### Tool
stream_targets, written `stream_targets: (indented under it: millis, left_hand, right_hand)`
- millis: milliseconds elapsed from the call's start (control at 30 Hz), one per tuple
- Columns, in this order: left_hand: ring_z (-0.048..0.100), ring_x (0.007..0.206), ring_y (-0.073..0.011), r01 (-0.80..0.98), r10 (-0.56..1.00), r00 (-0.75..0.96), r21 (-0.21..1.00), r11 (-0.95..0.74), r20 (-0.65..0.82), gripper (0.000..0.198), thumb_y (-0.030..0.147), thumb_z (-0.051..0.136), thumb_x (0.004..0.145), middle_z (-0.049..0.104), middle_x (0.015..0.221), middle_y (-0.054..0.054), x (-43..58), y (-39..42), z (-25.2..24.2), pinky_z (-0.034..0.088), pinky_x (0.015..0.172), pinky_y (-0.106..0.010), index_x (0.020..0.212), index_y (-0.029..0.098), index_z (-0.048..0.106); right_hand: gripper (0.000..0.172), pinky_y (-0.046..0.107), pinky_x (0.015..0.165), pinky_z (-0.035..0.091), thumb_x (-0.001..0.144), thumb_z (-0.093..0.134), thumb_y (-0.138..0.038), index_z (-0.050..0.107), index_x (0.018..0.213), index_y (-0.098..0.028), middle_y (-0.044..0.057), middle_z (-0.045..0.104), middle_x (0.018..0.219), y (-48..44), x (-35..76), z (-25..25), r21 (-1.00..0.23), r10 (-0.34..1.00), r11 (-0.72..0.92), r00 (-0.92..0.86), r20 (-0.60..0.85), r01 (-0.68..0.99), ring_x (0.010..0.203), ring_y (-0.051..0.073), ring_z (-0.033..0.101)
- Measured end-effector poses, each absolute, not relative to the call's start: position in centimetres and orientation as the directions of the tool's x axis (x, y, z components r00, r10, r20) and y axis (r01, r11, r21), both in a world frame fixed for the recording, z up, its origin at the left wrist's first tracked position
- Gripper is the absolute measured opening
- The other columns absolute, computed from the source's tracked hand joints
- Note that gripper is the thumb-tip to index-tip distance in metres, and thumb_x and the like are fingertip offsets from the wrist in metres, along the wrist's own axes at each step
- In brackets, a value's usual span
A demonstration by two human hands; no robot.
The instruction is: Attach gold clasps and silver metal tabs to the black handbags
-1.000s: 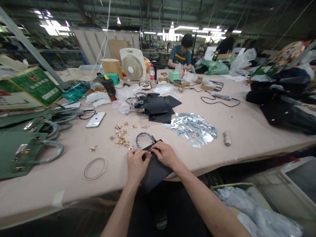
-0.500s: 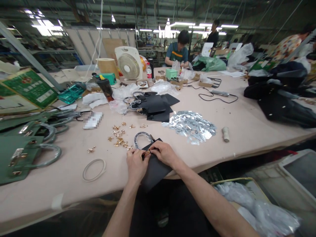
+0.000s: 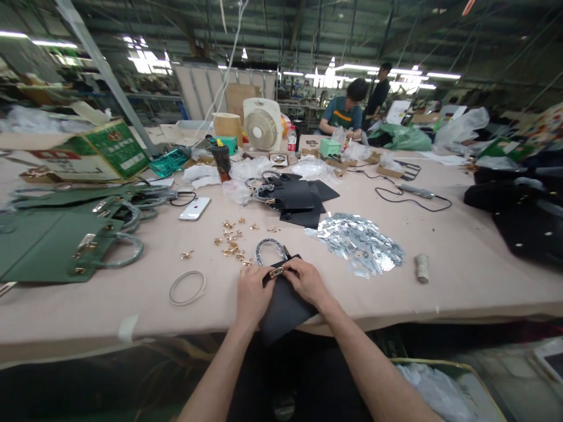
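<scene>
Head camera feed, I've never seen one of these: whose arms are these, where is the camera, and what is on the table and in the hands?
There is no machine here: the two bare arms belong to a person, and the single picture comes from a camera worn on their head, looking forward and down. The left hand and right hand both pinch a small gold metal clasp at the top edge of a flat black bag panel, which overhangs the near edge of the beige table. Beyond lie scattered small gold fittings, a heap of silver metal plates, a white ring, a white phone and green bag panels with handles. Other people work at the far end.
</scene>
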State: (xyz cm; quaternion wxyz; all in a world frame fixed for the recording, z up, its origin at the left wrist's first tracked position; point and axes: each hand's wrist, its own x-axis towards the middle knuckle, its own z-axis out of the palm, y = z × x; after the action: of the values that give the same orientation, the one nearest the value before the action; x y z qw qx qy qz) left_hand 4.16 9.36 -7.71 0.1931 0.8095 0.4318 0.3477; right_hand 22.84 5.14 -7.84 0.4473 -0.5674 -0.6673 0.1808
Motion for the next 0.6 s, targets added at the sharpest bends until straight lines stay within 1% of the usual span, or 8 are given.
stream_targets:
  millis: [167,267,333,500,600]
  left_hand:
    - [0.056,0.095,-0.0264,0.642,0.846,0.39,0.551,-0.533,0.364,0.015,0.024,0.064,0.096,0.071,0.091,-0.007,4.5,9.4,-7.1,0.043,0.088,-0.039,0.099,0.024,0.079]
    - [0.054,0.095,-0.0254,0.636,0.827,0.437,0.528,-0.563,0.354,0.014,0.024,0.065,0.096,0.07,0.092,-0.006,4.5,9.5,-6.5,0.042,0.088,-0.038,0.099,0.025,0.079]
    - [0.053,0.096,-0.0252,0.635,0.813,0.467,0.508,-0.582,0.347,0.014,0.022,0.065,0.095,0.07,0.093,-0.006,4.4,9.6,-6.2,0.041,0.087,-0.038,0.099,0.025,0.078]
    - [0.05,0.098,-0.0256,0.641,0.793,0.509,0.468,-0.608,0.334,0.018,0.015,0.062,0.095,0.072,0.096,-0.005,4.5,9.9,-6.1,0.04,0.088,-0.039,0.099,0.026,0.077]
    - [0.052,0.099,-0.0252,0.643,0.776,0.538,0.435,-0.63,0.328,0.021,0.015,0.058,0.097,0.071,0.096,-0.005,4.6,10.2,-6.2,0.041,0.087,-0.039,0.099,0.025,0.075]
  right_hand:
    - [0.015,0.033,0.086,0.051,0.098,0.061,-0.02,0.075,0.101,-0.025,0.003,0.073,0.097,5.1,22.7,-8.0,-0.728,0.924,0.289,0.018,0.382,0.621,0.089,0.02,0.068]
    - [0.018,0.032,0.08,0.052,0.096,0.064,-0.019,0.073,0.109,-0.027,0.003,0.072,0.098,5.0,22.6,-7.9,-0.724,0.924,0.305,-0.009,0.381,0.619,0.081,0.019,0.065]
    - [0.02,0.031,0.077,0.052,0.094,0.066,-0.018,0.073,0.111,-0.027,0.003,0.071,0.098,4.9,22.5,-7.8,-0.716,0.924,0.308,-0.016,0.383,0.626,0.078,0.019,0.063]
    - [0.017,0.034,0.088,0.052,0.096,0.062,-0.016,0.072,0.106,-0.026,0.005,0.071,0.103,4.9,22.1,-7.8,-0.688,0.916,0.314,-0.018,0.401,0.654,0.095,0.023,0.066]
    - [0.018,0.034,0.089,0.052,0.097,0.059,-0.015,0.071,0.105,-0.025,0.005,0.071,0.104,5.0,22.1,-7.7,-0.687,0.92,0.309,-0.023,0.392,0.657,0.097,0.023,0.066]
